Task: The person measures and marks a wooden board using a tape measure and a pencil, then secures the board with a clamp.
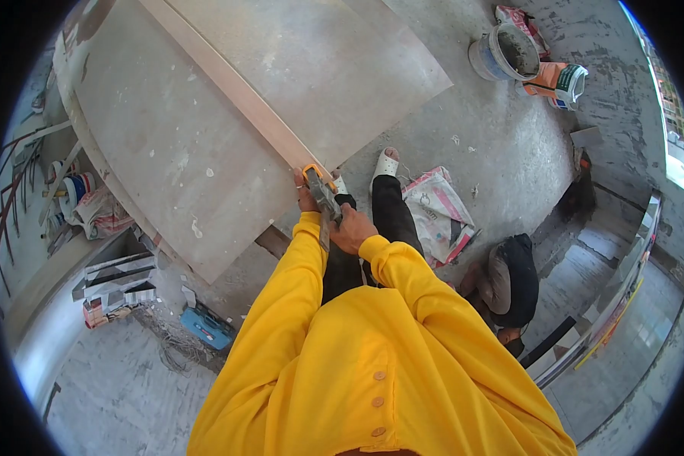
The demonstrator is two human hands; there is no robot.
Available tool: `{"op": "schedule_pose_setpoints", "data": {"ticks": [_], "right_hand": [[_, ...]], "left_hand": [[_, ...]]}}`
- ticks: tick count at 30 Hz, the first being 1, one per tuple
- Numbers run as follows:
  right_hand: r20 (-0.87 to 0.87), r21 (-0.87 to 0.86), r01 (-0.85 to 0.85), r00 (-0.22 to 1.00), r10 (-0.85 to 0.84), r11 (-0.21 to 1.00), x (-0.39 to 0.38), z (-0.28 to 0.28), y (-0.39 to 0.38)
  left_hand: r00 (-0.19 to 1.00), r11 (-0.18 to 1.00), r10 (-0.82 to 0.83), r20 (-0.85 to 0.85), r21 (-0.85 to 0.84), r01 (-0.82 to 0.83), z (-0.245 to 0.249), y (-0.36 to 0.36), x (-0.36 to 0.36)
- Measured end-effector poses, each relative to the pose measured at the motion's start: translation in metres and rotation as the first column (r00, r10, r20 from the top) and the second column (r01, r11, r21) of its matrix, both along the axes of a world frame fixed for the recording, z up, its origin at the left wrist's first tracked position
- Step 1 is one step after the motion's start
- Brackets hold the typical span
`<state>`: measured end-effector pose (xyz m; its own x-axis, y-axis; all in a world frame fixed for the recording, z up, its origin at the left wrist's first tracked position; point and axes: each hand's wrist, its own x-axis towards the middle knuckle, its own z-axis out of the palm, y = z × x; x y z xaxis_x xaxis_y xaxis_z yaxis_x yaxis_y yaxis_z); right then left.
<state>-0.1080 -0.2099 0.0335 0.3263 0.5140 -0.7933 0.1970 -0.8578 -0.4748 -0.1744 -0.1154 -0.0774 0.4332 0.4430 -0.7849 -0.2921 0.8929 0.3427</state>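
A long narrow wooden strip [228, 85] lies across large thin boards [140, 114], its near end reaching toward me. At that end is a grey tool with orange parts [325, 199]; a flat metal piece runs back from it, and I cannot make out its exact kind. My left hand [305, 193] is closed at the tool's left side, beside the strip's end, with its fingers partly hidden. Wrapped around the tool's near right part is my right hand [353, 229]. Both arms are in yellow sleeves.
A bucket of grey mix [515, 53] and an orange bag [558, 82] stand at the upper right. A crumpled sack [439, 213] lies by my foot. Another person [513, 281] crouches at the right. A blue case [207, 327] and cut pieces [118, 281] are lower left.
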Motion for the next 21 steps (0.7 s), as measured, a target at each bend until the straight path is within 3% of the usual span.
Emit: {"op": "schedule_pose_setpoints", "data": {"ticks": [6,8,14,21], "right_hand": [[-0.029,0.039,-0.002,1.0,0.003,0.999,0.0,0.0,-0.004],[-0.062,-0.014,-0.029,0.998,0.028,0.999,0.002,0.018,0.002],[-0.084,-0.138,-0.075,0.994,0.064,0.988,0.006,0.003,0.005],[-0.031,-0.078,-0.12,0.993,0.117,0.99,0.008,0.018,0.008]], "left_hand": [[1.0,1.0,-0.01,0.002,0.012,0.01,0.002,0.001,0.001],[1.0,1.0,-0.01,-0.001,0.014,0.01,0.003,0.002,0.0],[1.0,1.0,-0.008,0.001,0.02,0.008,0.003,0.001,0.0],[1.0,1.0,-0.012,0.007,0.025,0.012,0.006,0.002,0.001]]}}
